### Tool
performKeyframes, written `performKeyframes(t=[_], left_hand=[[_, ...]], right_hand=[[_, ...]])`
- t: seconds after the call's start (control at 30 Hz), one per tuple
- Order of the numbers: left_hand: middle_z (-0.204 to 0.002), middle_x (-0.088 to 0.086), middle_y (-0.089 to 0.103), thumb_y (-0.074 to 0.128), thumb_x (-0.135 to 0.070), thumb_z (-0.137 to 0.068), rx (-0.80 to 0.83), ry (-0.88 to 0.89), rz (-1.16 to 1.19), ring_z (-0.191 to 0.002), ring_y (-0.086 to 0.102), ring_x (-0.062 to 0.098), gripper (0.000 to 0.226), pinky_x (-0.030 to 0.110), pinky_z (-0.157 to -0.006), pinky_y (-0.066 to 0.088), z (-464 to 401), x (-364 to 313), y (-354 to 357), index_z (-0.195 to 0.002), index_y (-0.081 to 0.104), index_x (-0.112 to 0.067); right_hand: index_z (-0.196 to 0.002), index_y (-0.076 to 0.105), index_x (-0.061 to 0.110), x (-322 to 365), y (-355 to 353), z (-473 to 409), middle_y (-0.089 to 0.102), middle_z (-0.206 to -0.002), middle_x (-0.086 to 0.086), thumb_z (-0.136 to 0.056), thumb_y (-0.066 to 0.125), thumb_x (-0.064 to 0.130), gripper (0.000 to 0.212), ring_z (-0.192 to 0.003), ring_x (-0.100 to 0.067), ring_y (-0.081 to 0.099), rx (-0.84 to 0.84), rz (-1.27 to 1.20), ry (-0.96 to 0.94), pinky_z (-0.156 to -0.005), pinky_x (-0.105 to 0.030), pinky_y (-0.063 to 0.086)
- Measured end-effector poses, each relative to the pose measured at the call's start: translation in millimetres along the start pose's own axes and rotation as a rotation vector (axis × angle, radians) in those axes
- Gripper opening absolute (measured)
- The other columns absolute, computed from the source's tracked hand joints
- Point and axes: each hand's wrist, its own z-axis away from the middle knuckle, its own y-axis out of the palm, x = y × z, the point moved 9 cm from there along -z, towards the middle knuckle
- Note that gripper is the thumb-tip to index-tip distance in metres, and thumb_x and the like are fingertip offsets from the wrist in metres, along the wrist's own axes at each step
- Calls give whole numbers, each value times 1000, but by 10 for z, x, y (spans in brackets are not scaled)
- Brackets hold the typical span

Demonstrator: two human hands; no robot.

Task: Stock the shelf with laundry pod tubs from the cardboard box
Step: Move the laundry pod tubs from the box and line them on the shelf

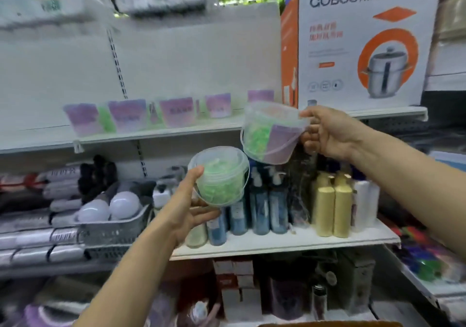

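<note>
**Two tubs in hand before the shelf**

Three white shelf boards run across the view. Largest on the upper shelf (pixel 156 132) is a white and orange cooker box (pixel 358 41) marked GOBOS, standing at the right end. Left of it, a row of five clear tubs (pixel 174 111) with purple labels and green pods stands along the same board, blurred but evenly spaced.

On the middle shelf (pixel 290 241), a grey basket (pixel 113 228) holds white light bulbs (pixel 108 207); blue pump bottles (pixel 262 205) stand beside cream-yellow bottles (pixel 332 203) further right. Dark boxed goods sit on the lowest level, too blurred to name.

Held in the air in front of the shelves, the right-hand tub (pixel 272 135) is level with the edge of the upper shelf, tilted, its purple label turned toward the right hand (pixel 330 135), whose thumb and fingers pinch the rim and side. Lower and to the left, the left-hand tub (pixel 219 175) shows its clear lid and green pods; the left hand (pixel 186 210) cradles it, thumb against the side and fingers curled beneath its base.

At the bottom edge, a strip of brown cardboard (pixel 327 324) just shows.
</note>
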Motion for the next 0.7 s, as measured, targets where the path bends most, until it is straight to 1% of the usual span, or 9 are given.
performKeyframes(t=[0.07, 0.17, 0.23, 0.33, 0.43, 0.5, 0.6, 0.67, 0.7], left_hand=[[-115, 27, 59, 57, -52, -86, -17, 22, 20, -95, 66, 37, 56, 39, -71, 58, -29, -199, -99, -130, 43, -21], [-109, 24, 59, 57, -51, -86, -24, 38, 34, -90, 66, 35, 54, 35, -62, 60, -57, -400, -181, -125, 46, -15], [-108, 25, 58, 56, -51, -87, -25, 49, 44, -93, 65, 37, 49, 35, -65, 61, -95, -494, -253, -120, 46, -17], [-103, 24, 59, 56, -50, -87, -23, 64, 63, -95, 65, 38, 42, 38, -73, 59, -179, -599, -359, -116, 45, -22], [-106, 25, 59, 57, -51, -86, -14, 61, 72, -95, 65, 37, 40, 37, -71, 60, -263, -646, -438, -114, 46, -23], [-109, 26, 58, 57, -51, -86, -8, 56, 66, -95, 65, 37, 42, 36, -68, 61, -327, -669, -492, -115, 46, -24], [-108, 27, 59, 57, -51, -85, 3, 59, 61, -93, 66, 37, 45, 37, -66, 61, -423, -712, -545, -119, 47, -23], [-105, 26, 60, 57, -51, -85, 19, 58, 59, -90, 67, 36, 46, 37, -65, 61, -477, -721, -546, -120, 48, -23], [-105, 26, 60, 57, -51, -85, 28, 55, 56, -90, 67, 36, 48, 37, -66, 61, -497, -720, -540, -122, 48, -22]], right_hand=[[-78, 49, 11, 130, 245, -134, 48, -47, -1, -91, 50, 19, 15, -32, -9, 48, 22, -35, -18, -33, -16, 42], [-87, 51, 9, 262, 553, -365, 49, -62, -5, -91, 53, 19, 11, -34, -9, 54, 31, -132, -33, -36, -19, 48], [-86, 51, 9, 319, 758, -539, 50, -67, -8, -92, 53, 16, 9, -33, -11, 55, 10, -190, -53, -36, -21, 49], [-86, 50, 7, 319, 1035, -805, 53, -66, -11, -93, 54, 13, 10, -31, -13, 56, -26, -239, -64, -34, -22, 49], [-103, 51, 4, 217, 1251, -1047, 60, -61, -17, -95, 53, 12, 12, -33, -18, 59, -46, -260, -42, -33, -24, 48], [-116, 51, 3, 155, 1329, -1186, 59, -72, -20, -96, 53, 12, 22, -41, -23, 64, -60, -287, -34, -34, -25, 48], [-128, 44, -2, 103, 1387, -1345, 57, -83, -21, -98, 46, 9, 32, -72, -32, 67, -59, -289, -7, -35, -26, 50], [-131, 41, -4, 90, 1414, -1382, 60, -98, -23, -101, 38, 8, 33, -75, -33, 63, -23, -264, 23, -38, -29, 52], [-132, 39, -5, 85, 1422, -1371, 60, -107, -23, -101, 35, 9, 34, -76, -33, 62, -3, -243, 39, -45, -31, 55]])
